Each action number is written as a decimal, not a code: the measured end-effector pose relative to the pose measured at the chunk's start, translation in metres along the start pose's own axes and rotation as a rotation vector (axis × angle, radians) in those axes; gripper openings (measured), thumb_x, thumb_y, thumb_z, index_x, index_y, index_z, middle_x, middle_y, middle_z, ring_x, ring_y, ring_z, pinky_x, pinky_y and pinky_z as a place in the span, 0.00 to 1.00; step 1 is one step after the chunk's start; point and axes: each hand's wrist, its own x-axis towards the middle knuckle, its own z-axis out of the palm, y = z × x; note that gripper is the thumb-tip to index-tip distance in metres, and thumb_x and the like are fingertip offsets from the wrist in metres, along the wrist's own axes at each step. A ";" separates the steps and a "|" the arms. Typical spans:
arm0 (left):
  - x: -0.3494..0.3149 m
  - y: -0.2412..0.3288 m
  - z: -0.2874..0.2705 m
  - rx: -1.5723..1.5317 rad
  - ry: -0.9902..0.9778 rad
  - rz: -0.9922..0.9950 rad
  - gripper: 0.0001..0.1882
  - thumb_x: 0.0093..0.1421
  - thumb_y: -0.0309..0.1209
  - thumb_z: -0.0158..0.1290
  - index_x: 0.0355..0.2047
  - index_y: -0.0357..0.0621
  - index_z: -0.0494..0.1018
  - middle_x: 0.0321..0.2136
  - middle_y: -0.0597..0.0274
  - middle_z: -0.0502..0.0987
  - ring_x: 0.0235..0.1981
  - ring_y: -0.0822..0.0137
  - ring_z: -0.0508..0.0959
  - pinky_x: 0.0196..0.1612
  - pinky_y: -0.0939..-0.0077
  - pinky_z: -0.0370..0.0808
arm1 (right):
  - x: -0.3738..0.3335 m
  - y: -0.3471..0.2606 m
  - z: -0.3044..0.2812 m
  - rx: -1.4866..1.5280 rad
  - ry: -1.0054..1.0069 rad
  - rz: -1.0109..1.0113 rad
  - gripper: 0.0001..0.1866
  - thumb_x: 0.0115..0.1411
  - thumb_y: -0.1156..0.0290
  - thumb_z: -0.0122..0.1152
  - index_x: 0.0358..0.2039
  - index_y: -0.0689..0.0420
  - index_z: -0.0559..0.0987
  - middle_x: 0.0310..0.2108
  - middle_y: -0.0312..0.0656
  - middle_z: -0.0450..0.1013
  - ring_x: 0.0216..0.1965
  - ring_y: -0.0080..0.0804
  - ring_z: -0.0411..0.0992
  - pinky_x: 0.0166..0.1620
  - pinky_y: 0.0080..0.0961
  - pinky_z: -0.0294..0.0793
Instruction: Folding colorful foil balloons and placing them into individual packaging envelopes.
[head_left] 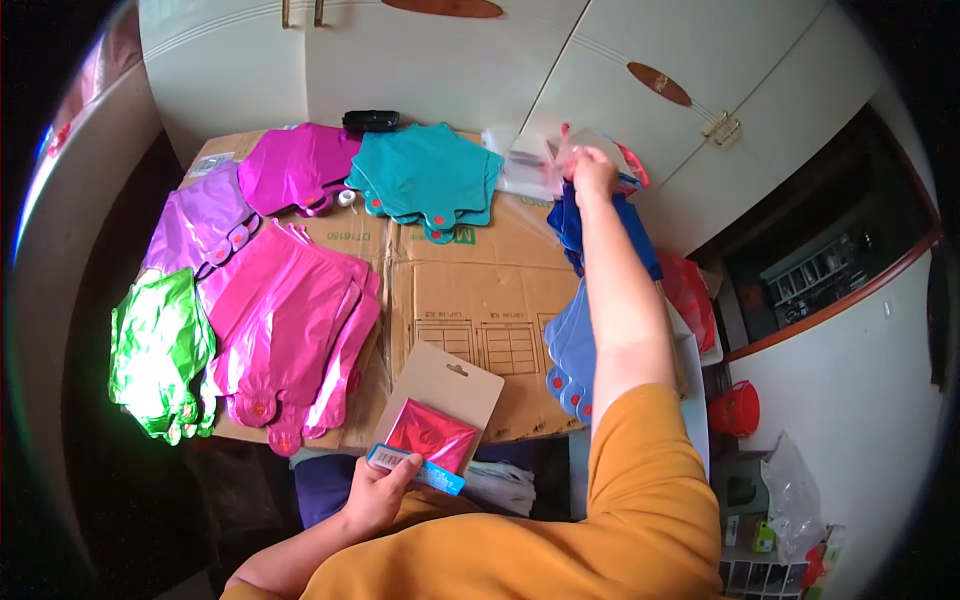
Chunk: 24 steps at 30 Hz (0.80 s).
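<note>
**Hands at the balloon table**

Low in the frame's centre, the left hand (375, 492) grips a cardboard card (440, 410) bearing a folded red balloon (432, 435). At upper right, the right hand (592, 172) is closed on clear bags (560, 160) above blue balloons (572, 345).

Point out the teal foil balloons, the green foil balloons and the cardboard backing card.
teal foil balloons (425, 172), head view, middle of top sheet
green foil balloons (160, 350), head view, centre of stack
cardboard backing card (447, 385), head view, bare upper part
</note>
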 end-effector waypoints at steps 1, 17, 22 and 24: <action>-0.011 -0.003 -0.009 0.005 0.052 0.021 0.14 0.70 0.30 0.53 0.30 0.31 0.78 0.25 0.61 0.81 0.27 0.69 0.82 0.35 0.69 0.84 | -0.042 -0.044 0.010 0.323 -0.135 0.012 0.09 0.62 0.68 0.62 0.34 0.61 0.84 0.25 0.40 0.80 0.25 0.28 0.76 0.29 0.25 0.73; -0.074 0.015 -0.033 -0.201 0.150 0.087 0.08 0.68 0.28 0.54 0.33 0.36 0.77 0.28 0.58 0.81 0.27 0.67 0.82 0.30 0.70 0.80 | -0.353 -0.095 -0.140 0.569 -0.764 1.067 0.12 0.67 0.63 0.60 0.47 0.54 0.80 0.38 0.38 0.82 0.37 0.24 0.79 0.30 0.17 0.74; -0.073 0.009 -0.022 -0.244 0.135 0.070 0.09 0.68 0.30 0.56 0.34 0.36 0.77 0.28 0.59 0.81 0.27 0.68 0.81 0.30 0.71 0.80 | -0.349 -0.115 -0.163 0.379 -0.863 1.059 0.16 0.69 0.62 0.57 0.49 0.60 0.77 0.39 0.46 0.81 0.38 0.32 0.81 0.33 0.25 0.79; -0.070 0.000 -0.024 -0.264 0.119 0.059 0.10 0.68 0.31 0.56 0.34 0.36 0.77 0.28 0.59 0.80 0.27 0.68 0.81 0.31 0.71 0.80 | -0.350 -0.119 -0.181 0.304 -0.830 0.968 0.18 0.69 0.60 0.55 0.48 0.63 0.77 0.38 0.48 0.81 0.34 0.33 0.81 0.34 0.27 0.80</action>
